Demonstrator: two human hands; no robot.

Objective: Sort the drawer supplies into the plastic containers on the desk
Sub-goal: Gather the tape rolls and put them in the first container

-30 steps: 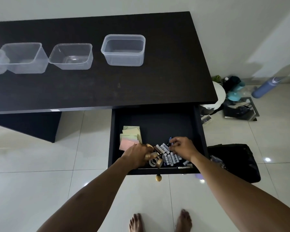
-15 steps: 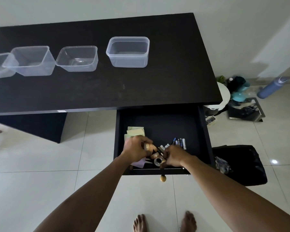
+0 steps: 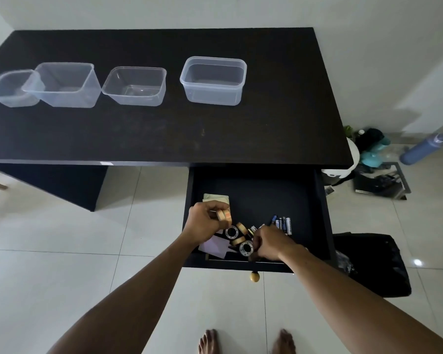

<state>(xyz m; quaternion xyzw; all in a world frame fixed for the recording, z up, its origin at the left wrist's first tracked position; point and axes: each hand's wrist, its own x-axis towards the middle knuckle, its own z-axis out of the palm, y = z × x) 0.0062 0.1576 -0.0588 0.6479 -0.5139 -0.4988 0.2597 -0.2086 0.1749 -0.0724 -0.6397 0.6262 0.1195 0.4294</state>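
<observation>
The left hand [image 3: 206, 221] is curled round two tan tape rolls [image 3: 224, 215], held just above the front left of the open drawer [image 3: 325, 213]. The right hand [image 3: 271, 245] lies knuckles-up at the drawer's front edge, its fingers [image 3: 256, 243] bent down against a dark-cored roll [image 3: 246, 248]; whether they actually grip it cannot be told, since the fingertips are hidden under the hand.

A second ago the right hand covered the batteries [image 3: 281, 223]. It has since moved left to the rolls, and the batteries lie exposed in a row just beyond it. The left hand has lifted its rolls slightly, uncovering a pale lilac paper [image 3: 214, 245].

The sticky notes [image 3: 215, 198] are partly hidden behind the left hand. On the desk [image 3: 164, 129] stand four clear plastic containers [image 3: 214, 94]. The leftmost is blurred and overlapped by its neighbour.
</observation>
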